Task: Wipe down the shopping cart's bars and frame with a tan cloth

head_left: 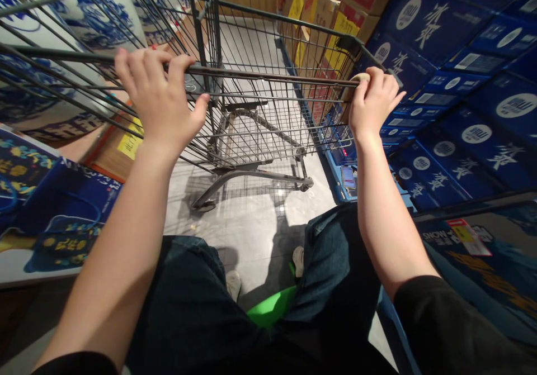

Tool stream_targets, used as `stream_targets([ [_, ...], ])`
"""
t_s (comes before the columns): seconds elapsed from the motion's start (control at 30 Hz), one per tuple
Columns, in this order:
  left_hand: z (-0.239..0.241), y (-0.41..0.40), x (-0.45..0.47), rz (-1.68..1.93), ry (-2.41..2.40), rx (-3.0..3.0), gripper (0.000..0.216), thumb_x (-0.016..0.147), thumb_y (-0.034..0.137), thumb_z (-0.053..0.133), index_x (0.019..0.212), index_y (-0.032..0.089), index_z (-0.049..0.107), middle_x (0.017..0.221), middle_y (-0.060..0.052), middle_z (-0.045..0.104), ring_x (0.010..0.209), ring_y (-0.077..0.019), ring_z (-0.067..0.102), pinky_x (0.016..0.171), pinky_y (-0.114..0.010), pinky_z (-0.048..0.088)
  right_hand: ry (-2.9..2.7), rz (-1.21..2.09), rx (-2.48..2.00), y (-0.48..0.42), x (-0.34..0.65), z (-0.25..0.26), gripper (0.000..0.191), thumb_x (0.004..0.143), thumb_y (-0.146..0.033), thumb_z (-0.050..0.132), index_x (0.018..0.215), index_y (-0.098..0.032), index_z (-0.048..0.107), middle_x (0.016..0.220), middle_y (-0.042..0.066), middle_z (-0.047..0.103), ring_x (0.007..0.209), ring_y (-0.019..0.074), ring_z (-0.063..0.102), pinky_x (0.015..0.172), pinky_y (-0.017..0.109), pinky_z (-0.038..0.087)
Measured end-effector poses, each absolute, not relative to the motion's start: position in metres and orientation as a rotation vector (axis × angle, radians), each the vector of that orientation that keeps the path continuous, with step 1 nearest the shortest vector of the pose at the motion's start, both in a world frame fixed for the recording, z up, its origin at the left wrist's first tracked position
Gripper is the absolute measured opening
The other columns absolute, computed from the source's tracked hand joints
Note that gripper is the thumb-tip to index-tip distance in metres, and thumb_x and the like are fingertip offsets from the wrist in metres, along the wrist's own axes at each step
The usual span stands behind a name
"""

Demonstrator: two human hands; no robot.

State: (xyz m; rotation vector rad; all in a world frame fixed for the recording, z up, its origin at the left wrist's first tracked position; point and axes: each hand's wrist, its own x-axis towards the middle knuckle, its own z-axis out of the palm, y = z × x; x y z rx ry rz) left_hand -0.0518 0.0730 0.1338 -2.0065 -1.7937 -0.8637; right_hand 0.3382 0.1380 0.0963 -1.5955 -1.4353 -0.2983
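Observation:
A dark metal shopping cart stands in front of me, its wire basket facing me and its wheels on the floor. My left hand rests over the top bar at the left, fingers curled across it and thumb sticking out to the side. At the right end of the same bar, my right hand has its fingers bent over the rail. The undersides of both grips are hidden. Through the wire mesh the floor shows.
Blue cartons are stacked along the right. Brown boxes with yellow signs stand farther back. Blue-and-white ceramic jars and a blue gift box line the left. Below me is a bright green seat between my jeans-clad legs. Grey tile floor lies ahead.

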Motion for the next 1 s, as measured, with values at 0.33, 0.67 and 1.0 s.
stream_targets([
  [0.33,0.134,0.071,-0.051,-0.849,-1.792,-1.988,0.065,0.088,0.048,0.06,0.149,0.028,0.05,0.143,-0.011,0.049,0.141,-0.0388,0.036,0.129,-0.057,0.008,-1.93,-0.152,-1.464,0.098,0.266,0.12,0.052,0.096,-0.051,0.031,0.145,-0.041,0.045,0.148,0.001,0.055,0.155,0.028,0.025,0.129,0.065,-0.001],
  [0.67,0.133,0.074,-0.049,-0.846,-1.79,-1.977,0.063,0.088,0.046,0.06,0.147,0.025,0.052,0.142,-0.013,0.05,0.142,-0.0383,0.037,0.129,-0.055,0.009,-1.451,-0.29,-1.652,0.122,0.343,0.103,0.044,0.1,-0.044,0.024,0.132,-0.032,0.051,0.142,0.009,0.056,0.145,0.0344,0.034,0.121,0.073,0.016],
  [1.0,0.135,0.072,-0.048,-0.857,-1.801,-1.977,0.063,0.087,0.042,0.062,0.146,0.025,0.053,0.142,-0.014,0.049,0.142,-0.0393,0.036,0.129,-0.056,0.009,-1.588,-0.314,-1.708,0.111,0.328,0.115,0.036,0.098,-0.035,0.034,0.127,-0.036,0.055,0.141,0.005,0.059,0.14,0.0289,0.043,0.126,0.066,0.007],
])
